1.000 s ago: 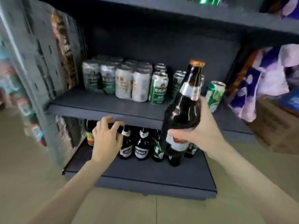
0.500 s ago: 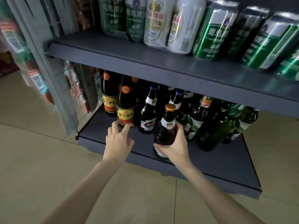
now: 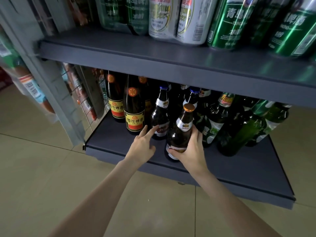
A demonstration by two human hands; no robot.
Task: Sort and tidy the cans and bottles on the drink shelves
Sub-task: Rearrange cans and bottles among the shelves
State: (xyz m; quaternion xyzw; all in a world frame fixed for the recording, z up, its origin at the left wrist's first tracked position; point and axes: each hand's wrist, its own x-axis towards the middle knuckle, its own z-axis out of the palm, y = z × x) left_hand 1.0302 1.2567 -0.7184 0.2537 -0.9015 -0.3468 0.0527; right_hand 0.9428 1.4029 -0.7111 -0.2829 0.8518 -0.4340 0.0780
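— Where is the brown bottle (image 3: 180, 134) with the orange cap?

— Upright on the bottom shelf (image 3: 239, 170), near its front edge, in front of the row of dark bottles. The right hand (image 3: 189, 151) has its grip clamped round the lower body, fingers curled over the label.

— And the left hand (image 3: 142, 146)?

— Its grip is apart, fingers straight, reaching toward the blue-capped bottle (image 3: 160, 115); the fingertips are at its label, just beside the yellow-labelled bottle (image 3: 134, 108).

— Further right?

— Green bottles (image 3: 242, 134) lean together. Cans (image 3: 177, 19) stand on the upper shelf (image 3: 153, 60).
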